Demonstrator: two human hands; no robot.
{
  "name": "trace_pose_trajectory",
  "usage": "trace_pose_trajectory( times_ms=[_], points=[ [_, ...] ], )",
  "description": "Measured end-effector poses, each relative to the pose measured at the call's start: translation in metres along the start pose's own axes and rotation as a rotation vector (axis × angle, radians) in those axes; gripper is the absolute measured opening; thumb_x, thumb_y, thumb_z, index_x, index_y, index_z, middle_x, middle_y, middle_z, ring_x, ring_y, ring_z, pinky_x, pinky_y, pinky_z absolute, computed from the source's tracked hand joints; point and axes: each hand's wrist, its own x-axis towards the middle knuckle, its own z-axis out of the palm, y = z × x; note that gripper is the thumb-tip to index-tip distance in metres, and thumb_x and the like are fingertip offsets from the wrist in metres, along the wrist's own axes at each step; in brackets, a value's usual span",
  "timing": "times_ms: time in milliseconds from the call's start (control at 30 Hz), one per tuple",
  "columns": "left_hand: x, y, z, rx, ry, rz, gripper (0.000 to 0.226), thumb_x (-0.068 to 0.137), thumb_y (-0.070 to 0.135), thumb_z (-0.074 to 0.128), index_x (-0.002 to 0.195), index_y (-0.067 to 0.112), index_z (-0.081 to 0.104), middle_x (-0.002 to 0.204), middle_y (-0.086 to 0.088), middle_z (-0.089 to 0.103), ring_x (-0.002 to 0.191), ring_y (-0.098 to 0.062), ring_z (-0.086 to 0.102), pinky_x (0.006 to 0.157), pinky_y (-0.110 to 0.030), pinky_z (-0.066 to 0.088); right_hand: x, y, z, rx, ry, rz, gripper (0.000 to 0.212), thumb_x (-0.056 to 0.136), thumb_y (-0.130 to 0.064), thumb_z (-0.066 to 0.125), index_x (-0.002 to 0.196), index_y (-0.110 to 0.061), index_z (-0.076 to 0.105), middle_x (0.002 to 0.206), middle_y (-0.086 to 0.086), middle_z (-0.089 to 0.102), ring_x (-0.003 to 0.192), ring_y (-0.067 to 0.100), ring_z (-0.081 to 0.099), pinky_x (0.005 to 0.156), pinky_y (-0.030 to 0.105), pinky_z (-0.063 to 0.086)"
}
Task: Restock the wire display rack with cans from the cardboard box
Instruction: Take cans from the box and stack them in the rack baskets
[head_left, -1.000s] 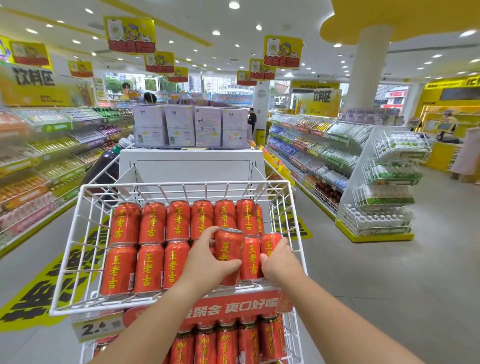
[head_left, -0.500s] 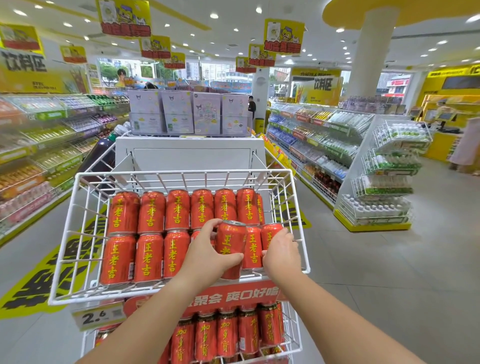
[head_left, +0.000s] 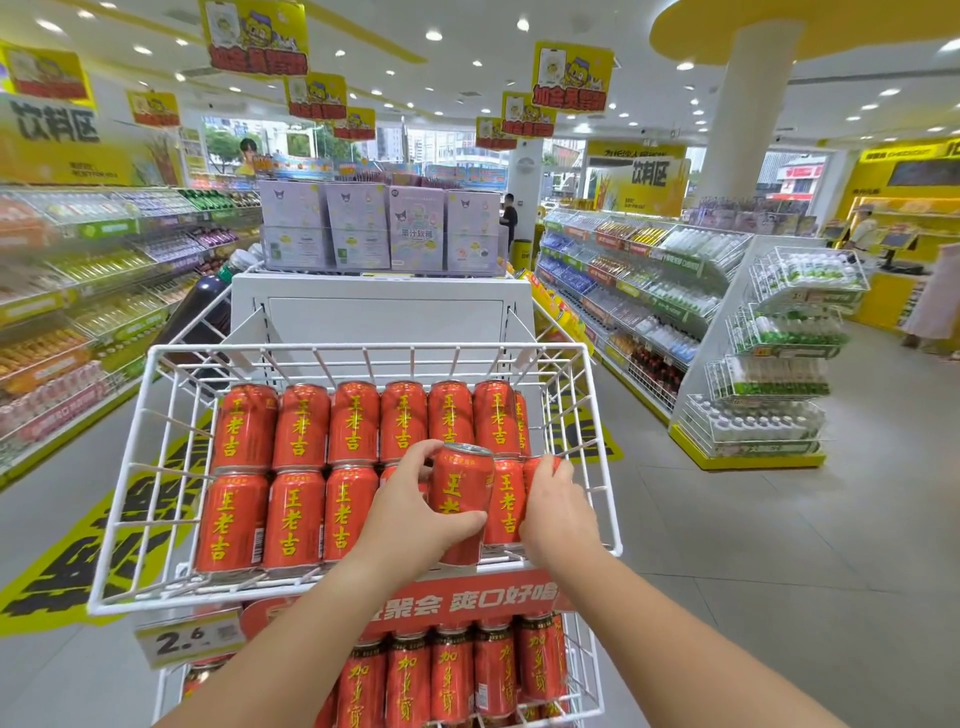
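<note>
Head view: wire basket (head_left: 363, 346) holds two rows of red cans (head_left: 301, 426). One can (head_left: 462, 493) gripped by left hand (head_left: 410, 514); end can (head_left: 530, 475) under curled right hand (head_left: 558, 514), both grips unchanged.

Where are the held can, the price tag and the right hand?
held can (head_left: 460, 480), head view, its red label
price tag (head_left: 179, 642), head view, the printed number
right hand (head_left: 558, 514), head view, back of the hand

White wire display rack (head_left: 363, 346), top basket tilted. Red cans (head_left: 301, 431) with yellow characters fill two rows, tops toward 12 o'clock. One raised can (head_left: 462, 493) toward the front row's 3 o'clock end, in left grip (head_left: 410, 517). More red cans (head_left: 452, 675) on the tier below.
</note>
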Motion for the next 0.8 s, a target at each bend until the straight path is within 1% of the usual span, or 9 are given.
trace_pose_trajectory(
  times_ms=[67,167,233,300,433,567,633,733,800],
  points=[
    [0.001,-0.001,0.0,0.0,0.011,0.002,0.077,0.069,0.027,0.09,0.129,0.044,0.045,0.116,0.017,0.055,0.11,-0.013,0.06,0.092,-0.038,0.058,0.003,-0.001,0.001,-0.081,0.032,-0.109,0.075,0.084,-0.012,0.074,0.144,-0.008,0.03,0.146,0.016,0.032,0.116,0.027,0.055,0.084,0.034,0.055],
    [0.002,-0.002,-0.001,-0.004,0.019,0.002,0.078,0.069,0.026,0.09,0.13,0.043,0.046,0.115,0.018,0.055,0.11,-0.013,0.06,0.093,-0.037,0.057,0.016,-0.001,0.003,-0.22,-0.003,-0.235,0.079,0.092,-0.012,0.064,0.154,-0.005,0.016,0.16,0.013,0.02,0.126,0.03,0.05,0.088,0.037,0.054],
    [0.004,-0.002,-0.002,-0.006,0.021,0.003,0.076,0.069,0.025,0.09,0.129,0.044,0.046,0.114,0.018,0.055,0.109,-0.011,0.06,0.09,-0.032,0.057,0.025,0.002,0.0,-0.229,-0.051,-0.236,0.072,0.094,-0.016,0.06,0.153,-0.007,0.019,0.153,0.009,0.03,0.125,0.031,0.048,0.09,0.039,0.052],
    [0.004,-0.002,-0.003,-0.009,0.019,-0.002,0.076,0.071,0.023,0.089,0.129,0.043,0.045,0.114,0.018,0.054,0.108,-0.008,0.058,0.085,-0.023,0.055,0.031,0.006,-0.003,-0.175,-0.07,-0.229,0.056,0.093,-0.018,0.057,0.143,-0.013,0.032,0.138,0.006,0.041,0.116,0.032,0.049,0.088,0.04,0.051],
    [0.005,-0.004,-0.004,-0.032,0.014,-0.024,0.076,0.072,0.022,0.089,0.131,0.041,0.044,0.115,0.017,0.053,0.105,-0.008,0.059,0.077,-0.017,0.054,0.036,0.01,-0.009,-0.16,-0.044,-0.265,0.029,0.097,-0.015,0.05,0.125,-0.011,0.043,0.125,0.009,0.044,0.106,0.032,0.055,0.08,0.039,0.047],
    [0.007,-0.008,-0.001,-0.044,0.011,-0.044,0.077,0.071,0.023,0.089,0.13,0.044,0.044,0.118,0.013,0.053,0.107,-0.014,0.062,0.085,-0.031,0.06,0.045,0.015,-0.02,-0.19,-0.117,-0.269,0.048,0.089,-0.023,0.073,0.12,-0.008,0.039,0.12,0.011,0.04,0.098,0.03,0.062,0.075,0.035,0.049],
    [0.007,-0.01,0.0,-0.06,-0.005,-0.043,0.077,0.071,0.022,0.089,0.128,0.045,0.044,0.119,0.009,0.055,0.104,-0.014,0.064,0.081,-0.029,0.061,0.05,0.013,-0.026,-0.211,-0.147,-0.261,0.049,0.086,-0.017,0.075,0.118,-0.01,0.038,0.12,0.01,0.044,0.095,0.027,0.063,0.068,0.032,0.046],
    [0.007,-0.011,0.0,-0.081,-0.019,-0.043,0.077,0.072,0.02,0.088,0.132,0.041,0.045,0.119,0.009,0.055,0.1,-0.012,0.067,0.076,-0.023,0.06,0.058,0.01,-0.032,-0.3,-0.112,-0.293,0.05,0.082,-0.013,0.075,0.121,-0.016,0.044,0.118,0.004,0.056,0.105,0.027,0.061,0.07,0.034,0.048],
    [0.008,-0.011,0.0,-0.078,-0.024,-0.044,0.078,0.072,0.021,0.089,0.134,0.04,0.044,0.119,0.011,0.054,0.101,-0.011,0.065,0.078,-0.025,0.061,0.064,0.01,-0.036,-0.317,-0.149,-0.3,0.059,0.078,-0.012,0.079,0.126,-0.018,0.047,0.114,0.003,0.06,0.103,0.027,0.062,0.071,0.036,0.052]
  ],
)
